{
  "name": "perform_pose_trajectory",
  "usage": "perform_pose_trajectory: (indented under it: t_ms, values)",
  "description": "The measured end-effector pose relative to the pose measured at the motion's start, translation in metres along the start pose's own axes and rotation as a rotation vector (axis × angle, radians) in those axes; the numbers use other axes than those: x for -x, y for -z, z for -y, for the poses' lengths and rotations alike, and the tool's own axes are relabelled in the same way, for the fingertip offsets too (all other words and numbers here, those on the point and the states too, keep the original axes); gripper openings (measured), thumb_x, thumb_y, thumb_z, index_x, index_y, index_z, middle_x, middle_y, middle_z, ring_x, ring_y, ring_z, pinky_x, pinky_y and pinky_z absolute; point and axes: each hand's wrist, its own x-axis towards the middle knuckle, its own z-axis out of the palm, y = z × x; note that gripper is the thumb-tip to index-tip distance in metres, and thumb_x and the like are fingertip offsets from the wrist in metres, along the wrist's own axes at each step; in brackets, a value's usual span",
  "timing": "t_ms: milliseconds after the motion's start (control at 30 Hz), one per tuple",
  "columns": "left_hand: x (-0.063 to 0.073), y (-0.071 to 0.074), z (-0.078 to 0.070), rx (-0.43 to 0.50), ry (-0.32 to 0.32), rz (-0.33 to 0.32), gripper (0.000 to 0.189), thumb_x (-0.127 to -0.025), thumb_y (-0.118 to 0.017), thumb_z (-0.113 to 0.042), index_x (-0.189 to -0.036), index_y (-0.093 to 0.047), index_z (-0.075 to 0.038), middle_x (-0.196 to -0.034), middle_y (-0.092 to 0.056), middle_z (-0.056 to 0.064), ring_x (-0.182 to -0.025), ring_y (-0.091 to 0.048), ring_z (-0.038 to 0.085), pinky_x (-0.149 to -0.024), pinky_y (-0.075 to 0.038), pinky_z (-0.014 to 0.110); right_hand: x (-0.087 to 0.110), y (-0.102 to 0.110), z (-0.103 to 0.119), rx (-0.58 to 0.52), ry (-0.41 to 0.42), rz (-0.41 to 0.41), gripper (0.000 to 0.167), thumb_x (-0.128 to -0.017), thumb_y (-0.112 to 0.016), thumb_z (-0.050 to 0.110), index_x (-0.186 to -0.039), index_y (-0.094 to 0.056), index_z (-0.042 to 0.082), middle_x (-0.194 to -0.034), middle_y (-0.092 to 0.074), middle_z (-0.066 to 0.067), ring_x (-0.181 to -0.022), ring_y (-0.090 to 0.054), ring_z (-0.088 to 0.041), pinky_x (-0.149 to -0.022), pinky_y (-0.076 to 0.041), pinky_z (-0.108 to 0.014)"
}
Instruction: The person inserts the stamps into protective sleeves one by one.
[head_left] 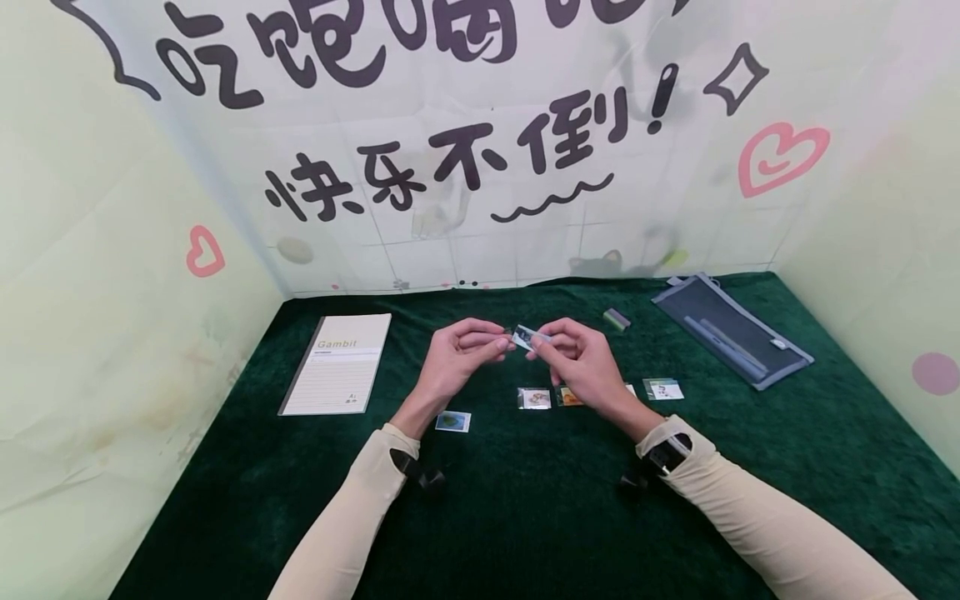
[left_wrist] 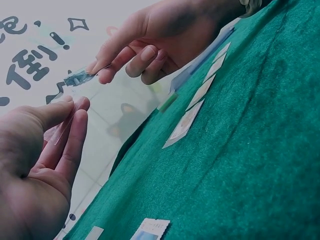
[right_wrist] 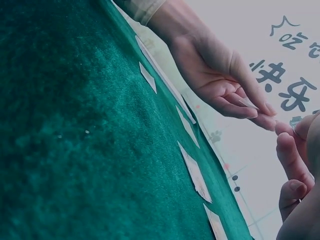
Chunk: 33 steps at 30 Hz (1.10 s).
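Note:
In front of me, both hands are raised above the table, fingertips close together. My left hand [head_left: 467, 354] pinches a small clear plastic sleeve [left_wrist: 61, 131] between thumb and fingers. Held by the thumb and forefinger of my right hand [head_left: 579, 358] is a small dark-blue stamp [head_left: 522, 337], tilted toward the left fingertips. In the left wrist view the stamp overlaps the upper end of the sleeve; I cannot tell whether it is inside. Another stamp [head_left: 453, 422], blue and green with a white perforated border, lies on the cloth beside my left wrist.
Sleeved stamps [head_left: 534, 399] form a row below my right hand, partly hidden by it, ending at a white one [head_left: 664, 389]. A notebook [head_left: 335, 367] lies left. A small green-purple block [head_left: 617, 319] and a zip pouch [head_left: 735, 333] lie farther back on the green cloth [head_left: 525, 517].

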Motion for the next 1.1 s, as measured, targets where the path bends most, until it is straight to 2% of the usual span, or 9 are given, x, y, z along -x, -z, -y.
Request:
perform_pose_trajectory:
  t_ms: [400,633,900,1100]
  values:
    - [0.0013,0.0013,0.0023,0.009,0.015,-0.01,0.032,-0.1,-0.08,-0.024,-0.128,-0.072,-0.009,-0.12,-0.082,0.012,-0.112,-0.08,0.025,-0.099,-0.066,0.04,0.0001,-0.0032,-0.0015,0.005,0.001,-0.007,0.026,-0.108,-0.069,0.036,-0.122,-0.069,0.015,-0.101,-0.083,-0.007,-0.058,-0.061,-0.027,-0.056,-0.056,-0.03]
    - [0.001,0.0006,0.0012,0.026,0.01,-0.015,0.04,-0.101,-0.08,-0.024,-0.132,-0.069,-0.001,-0.119,-0.082,0.012,-0.112,-0.081,0.025,-0.099,-0.066,0.04,0.0002,-0.0031,0.0002,0.012,0.011,-0.016,0.027,-0.108,-0.069,0.037,-0.122,-0.069,0.014,-0.101,-0.083,-0.006,-0.058,-0.062,-0.028,-0.056,-0.056,-0.031]
    - [0.0004,0.0,0.0003,0.04,0.013,-0.015,0.031,-0.101,-0.08,-0.02,-0.128,-0.072,-0.007,-0.12,-0.082,0.012,-0.113,-0.08,0.026,-0.099,-0.065,0.04,0.001,-0.0013,0.0006,0.014,0.004,-0.015,0.028,-0.108,-0.069,0.039,-0.123,-0.069,0.015,-0.102,-0.083,-0.006,-0.058,-0.061,-0.028,-0.057,-0.056,-0.03]
    - [0.0007,0.0,-0.0003,0.034,0.012,-0.013,0.038,-0.1,-0.08,-0.021,-0.132,-0.069,-0.003,-0.121,-0.082,0.011,-0.114,-0.08,0.025,-0.099,-0.066,0.039,0.0008,-0.0006,0.0004,0.017,0.011,-0.024,0.028,-0.108,-0.068,0.039,-0.123,-0.068,0.015,-0.102,-0.083,-0.006,-0.058,-0.061,-0.028,-0.056,-0.056,-0.03]
